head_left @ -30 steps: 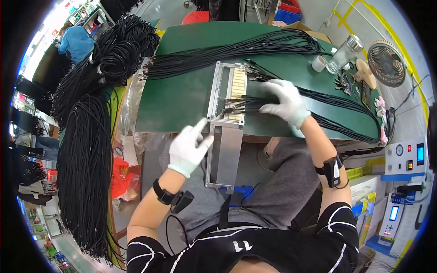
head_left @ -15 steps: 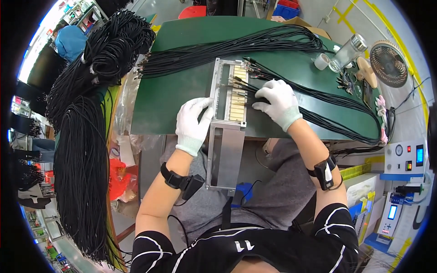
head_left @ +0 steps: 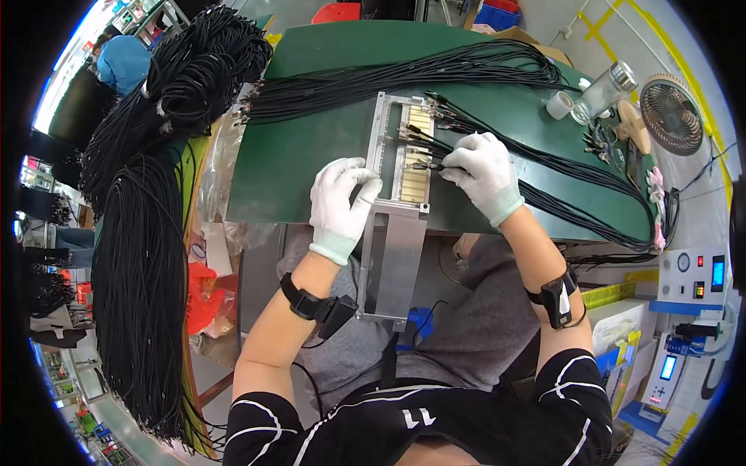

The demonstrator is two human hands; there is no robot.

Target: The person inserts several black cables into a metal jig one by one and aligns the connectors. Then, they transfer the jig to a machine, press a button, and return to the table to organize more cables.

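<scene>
Now, in the head view, the right hand (head_left: 486, 177) pinches a black cable (head_left: 431, 166), its end over the metal frame (head_left: 400, 206) on the green table (head_left: 291, 171), while the left hand (head_left: 339, 203) curls at the frame's left side, fingers narrow, whether gripping it I can't tell.

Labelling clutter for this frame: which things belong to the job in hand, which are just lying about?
Apparently in the job:
- rectangular silver metal frame with cream blocks
- thin black cables at the white-gloved right hand

Likely just lying about:
- clear cylindrical bottle with silver lid
- short white hollow cylinder
- round dark fan
</scene>
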